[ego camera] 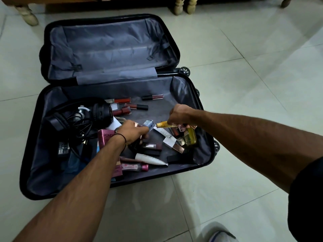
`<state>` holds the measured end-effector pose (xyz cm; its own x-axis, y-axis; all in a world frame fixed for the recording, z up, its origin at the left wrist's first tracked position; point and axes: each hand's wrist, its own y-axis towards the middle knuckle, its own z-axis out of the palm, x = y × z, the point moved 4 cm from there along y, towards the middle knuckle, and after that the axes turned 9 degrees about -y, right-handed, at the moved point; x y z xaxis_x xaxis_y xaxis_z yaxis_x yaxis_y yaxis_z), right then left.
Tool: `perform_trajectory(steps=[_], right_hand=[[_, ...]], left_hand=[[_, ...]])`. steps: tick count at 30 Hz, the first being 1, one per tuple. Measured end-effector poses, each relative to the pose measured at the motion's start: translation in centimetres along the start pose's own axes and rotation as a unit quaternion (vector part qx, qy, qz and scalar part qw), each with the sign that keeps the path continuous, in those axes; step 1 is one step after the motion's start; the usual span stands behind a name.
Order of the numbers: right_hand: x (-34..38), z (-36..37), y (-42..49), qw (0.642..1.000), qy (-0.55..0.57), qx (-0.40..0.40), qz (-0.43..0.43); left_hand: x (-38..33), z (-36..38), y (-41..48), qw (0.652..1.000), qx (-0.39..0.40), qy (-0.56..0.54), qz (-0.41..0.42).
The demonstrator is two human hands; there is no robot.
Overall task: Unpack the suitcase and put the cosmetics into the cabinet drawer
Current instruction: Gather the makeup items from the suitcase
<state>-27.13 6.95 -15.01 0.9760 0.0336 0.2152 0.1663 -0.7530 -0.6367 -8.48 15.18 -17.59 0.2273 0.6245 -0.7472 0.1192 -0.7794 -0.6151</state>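
Observation:
A black suitcase point(35, 154) lies open on the floor, grey lining showing in both halves. Its near half holds several cosmetics: red lip glosses point(139, 106), a white tube point(150, 158), a pink Gulabari bottle point(136, 167), a pink Pond's box point(104, 139) and a yellow bottle point(190, 137). My left hand point(132, 131) grips a small blue-white box point(149, 124) along with a rose-gold capped item. My right hand point(178, 114) grips a slim yellow bottle point(163, 124) together with other small cosmetics. Both hands hover over the middle of the near half.
Black headphones point(103, 110), tangled cables and a power adapter point(63, 147) fill the suitcase's left side. Wooden furniture legs point(178, 6) stand beyond the lid. Pale floor tiles point(262, 84) surround the case. A shoe point(222, 236) shows at the bottom right.

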Motion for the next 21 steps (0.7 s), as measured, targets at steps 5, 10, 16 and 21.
perform_trajectory(steps=[5,10,16,21], right_hand=[[-0.9,0.0,0.0,0.992,0.124,0.003,0.016],[-0.8,0.2,-0.3,0.984,0.178,-0.006,0.027],[0.6,0.0,-0.3,0.997,0.007,-0.07,-0.026],[1.5,-0.3,-0.1,0.991,-0.012,-0.114,-0.066]], left_hand=[[0.3,0.2,-0.1,0.995,-0.034,-0.096,-0.001],[0.6,0.0,0.4,0.982,-0.078,-0.17,0.003],[0.8,0.8,0.9,0.957,-0.105,-0.269,0.011],[0.9,0.6,1.2,0.959,-0.143,-0.245,0.03]])
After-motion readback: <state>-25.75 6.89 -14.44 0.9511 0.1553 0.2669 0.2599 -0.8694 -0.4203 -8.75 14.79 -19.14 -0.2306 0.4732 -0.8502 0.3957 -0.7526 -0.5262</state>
